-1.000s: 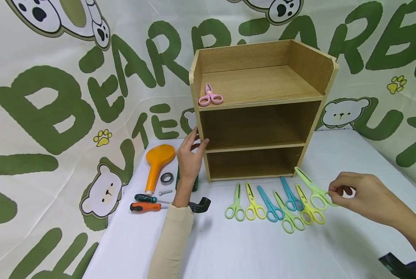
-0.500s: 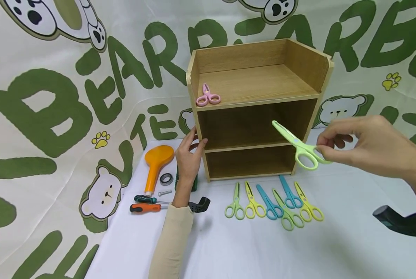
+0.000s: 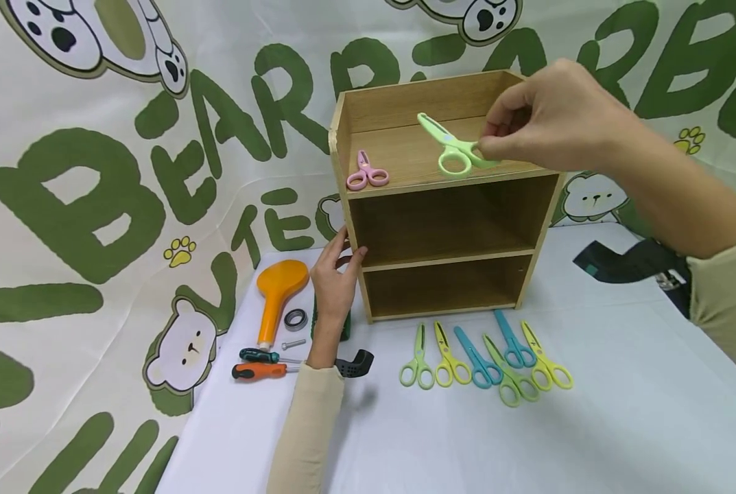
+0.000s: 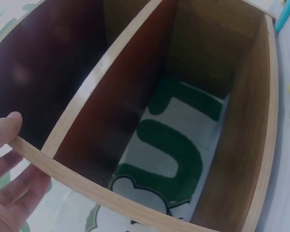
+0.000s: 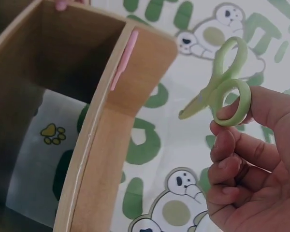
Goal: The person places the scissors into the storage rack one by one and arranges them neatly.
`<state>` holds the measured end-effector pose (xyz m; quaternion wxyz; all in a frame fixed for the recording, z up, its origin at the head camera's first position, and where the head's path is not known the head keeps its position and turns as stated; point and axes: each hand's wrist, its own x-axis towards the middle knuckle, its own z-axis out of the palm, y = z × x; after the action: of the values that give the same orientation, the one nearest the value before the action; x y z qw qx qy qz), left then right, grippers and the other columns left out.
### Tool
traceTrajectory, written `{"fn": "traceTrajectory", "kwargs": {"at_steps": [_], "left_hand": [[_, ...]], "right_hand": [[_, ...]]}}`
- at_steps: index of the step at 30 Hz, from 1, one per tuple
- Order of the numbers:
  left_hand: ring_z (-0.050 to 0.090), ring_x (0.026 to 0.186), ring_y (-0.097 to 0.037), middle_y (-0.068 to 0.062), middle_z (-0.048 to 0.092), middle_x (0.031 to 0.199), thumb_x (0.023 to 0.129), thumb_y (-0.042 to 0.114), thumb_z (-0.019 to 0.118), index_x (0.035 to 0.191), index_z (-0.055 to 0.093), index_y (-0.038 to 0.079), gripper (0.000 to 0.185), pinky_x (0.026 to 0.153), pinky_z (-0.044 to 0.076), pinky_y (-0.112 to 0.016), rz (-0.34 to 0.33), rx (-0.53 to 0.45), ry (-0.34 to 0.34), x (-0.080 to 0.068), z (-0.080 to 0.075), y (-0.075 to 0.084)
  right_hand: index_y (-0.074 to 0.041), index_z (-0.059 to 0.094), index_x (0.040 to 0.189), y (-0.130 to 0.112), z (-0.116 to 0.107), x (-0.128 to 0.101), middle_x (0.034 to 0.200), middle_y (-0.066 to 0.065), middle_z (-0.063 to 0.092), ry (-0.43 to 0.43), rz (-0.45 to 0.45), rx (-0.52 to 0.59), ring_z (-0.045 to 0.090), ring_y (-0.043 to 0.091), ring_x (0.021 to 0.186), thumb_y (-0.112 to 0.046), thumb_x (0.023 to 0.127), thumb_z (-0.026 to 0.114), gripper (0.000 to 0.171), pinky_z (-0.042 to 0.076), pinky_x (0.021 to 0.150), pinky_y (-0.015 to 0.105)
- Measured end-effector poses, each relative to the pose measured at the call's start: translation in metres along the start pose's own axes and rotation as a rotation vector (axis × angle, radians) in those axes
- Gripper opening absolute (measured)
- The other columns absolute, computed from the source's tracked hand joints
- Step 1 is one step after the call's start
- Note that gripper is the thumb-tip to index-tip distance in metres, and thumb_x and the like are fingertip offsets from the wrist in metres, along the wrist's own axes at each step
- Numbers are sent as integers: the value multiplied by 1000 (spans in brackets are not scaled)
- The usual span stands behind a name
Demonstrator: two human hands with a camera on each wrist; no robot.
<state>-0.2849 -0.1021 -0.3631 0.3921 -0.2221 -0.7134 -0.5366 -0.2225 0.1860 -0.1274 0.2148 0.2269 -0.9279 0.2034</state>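
Note:
My right hand (image 3: 543,123) pinches a light green pair of scissors (image 3: 449,145) by one handle ring and holds it above the top shelf of the wooden shelf unit (image 3: 450,189). The right wrist view shows the green scissors (image 5: 222,92) between thumb and fingers. A pink pair of scissors (image 3: 365,171) lies at the left of the top shelf. My left hand (image 3: 333,281) grips the unit's left side panel at the middle shelf, thumb (image 4: 5,130) on the edge. Several green, yellow and blue scissors (image 3: 485,357) lie in a row on the table in front.
Left of the unit lie an orange shower head (image 3: 278,288), a metal bearing ring (image 3: 295,318), a bolt (image 3: 292,343), two screwdrivers (image 3: 259,363) and a black part (image 3: 355,361). A black strap (image 3: 633,264) sits at the right. A bear-print cloth (image 3: 96,206) hangs behind.
My right hand picked the light green scissors off the table at the right end of the row and lifted them up and left to the top shelf. The left hand stayed put.

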Motion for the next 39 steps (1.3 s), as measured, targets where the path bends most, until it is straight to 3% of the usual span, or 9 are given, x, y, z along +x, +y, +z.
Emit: {"fn": "traceTrajectory", "kwargs": {"at_steps": [4, 9, 15, 21, 31, 35, 39], "left_hand": [[66, 106, -36, -23, 65, 124, 89, -2, 73, 135, 58, -8, 48, 81, 58, -56, -3, -4, -12, 1, 3, 2], [67, 105, -38, -24, 66, 122, 88, -4, 73, 133, 59, -8, 48, 79, 58, -56, 2, 10, 3, 1, 2, 3], [67, 105, -36, -23, 65, 124, 89, -1, 74, 135, 58, -8, 50, 78, 59, -55, 12, 8, -3, -1, 2, -17], [67, 106, -26, -13, 66, 126, 91, 13, 74, 139, 59, 3, 51, 82, 60, -49, -19, 1, -16, -2, 3, -34], [66, 109, -20, -6, 66, 128, 93, 22, 73, 142, 57, 9, 53, 86, 60, -40, -57, 25, -45, -4, 3, -33], [65, 111, -20, -6, 65, 129, 94, 23, 72, 143, 56, 10, 53, 86, 59, -42, -52, 24, -44, -3, 3, -34], [65, 112, -18, -5, 65, 130, 94, 25, 71, 143, 56, 11, 53, 87, 59, -41, -63, 29, -45, -2, 2, -35]], "right_hand": [[-3, 76, 93, -1, 6, 28, 83, 9, 68, -15, 31, -17, 50, 20, 75, -21, 90, 72, 18, 41, 56, 22], [-4, 75, 84, 2, 24, 55, 73, 7, 65, -40, 20, -40, 48, 18, 65, -18, 87, 70, 15, 36, 50, 24], [-5, 76, 76, 7, 49, 76, 63, 3, 61, -93, 54, -49, 47, 17, 61, -16, 84, 69, 16, 36, 48, 25], [-4, 75, 75, 11, 66, 85, 60, 1, 59, -134, 92, -59, 48, 18, 62, -18, 83, 68, 17, 37, 50, 28], [-3, 74, 87, 17, 83, 87, 75, 7, 64, -223, 187, -26, 53, 23, 76, -24, 89, 66, 23, 41, 61, 33], [-3, 73, 91, 17, 85, 87, 78, 8, 63, -239, 164, -41, 53, 24, 78, -24, 92, 62, 24, 41, 64, 34], [-2, 73, 93, 16, 82, 79, 79, 10, 62, -166, 97, -78, 51, 25, 79, -20, 94, 55, 26, 39, 64, 35]]}}
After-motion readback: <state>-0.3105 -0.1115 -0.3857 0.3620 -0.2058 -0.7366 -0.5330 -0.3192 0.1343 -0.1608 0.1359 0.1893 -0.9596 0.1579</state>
